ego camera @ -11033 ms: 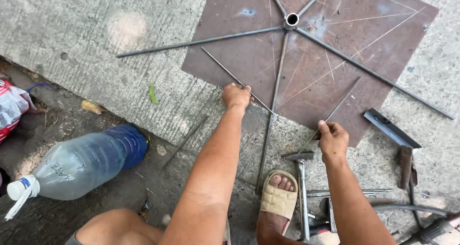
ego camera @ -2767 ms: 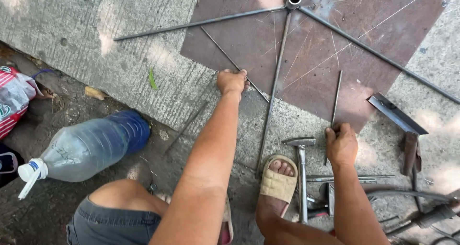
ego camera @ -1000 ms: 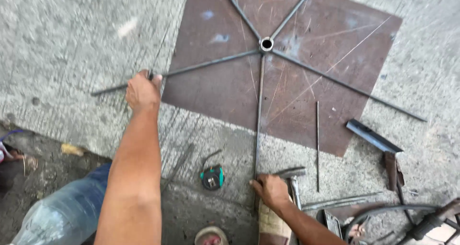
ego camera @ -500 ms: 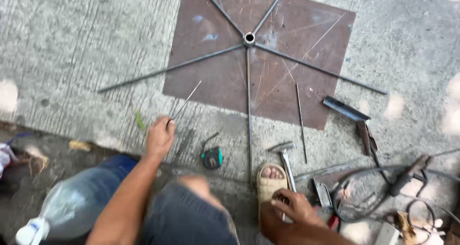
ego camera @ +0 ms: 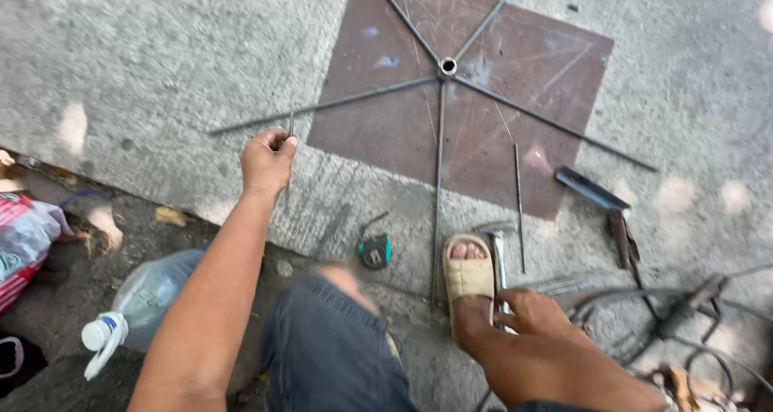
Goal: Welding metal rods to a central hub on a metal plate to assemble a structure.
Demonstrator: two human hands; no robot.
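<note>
My left hand is raised over the concrete, fingers closed around a short thin metal rod that stands almost upright. My right hand rests low by my sandalled foot, fingers spread on the ground beside a hammer; whether it grips anything I cannot tell. Ahead, several long rods radiate from a small ring hub lying on a brown steel plate.
A tape measure lies near my knee. A loose short rod, an angle-iron piece, tools and cables sit at the right. A large plastic water bottle and a red bag lie at the left.
My left hand lifted the short rod off the ground and moved it up and left. My right hand stayed low by the sandal. The view shifted slightly.
</note>
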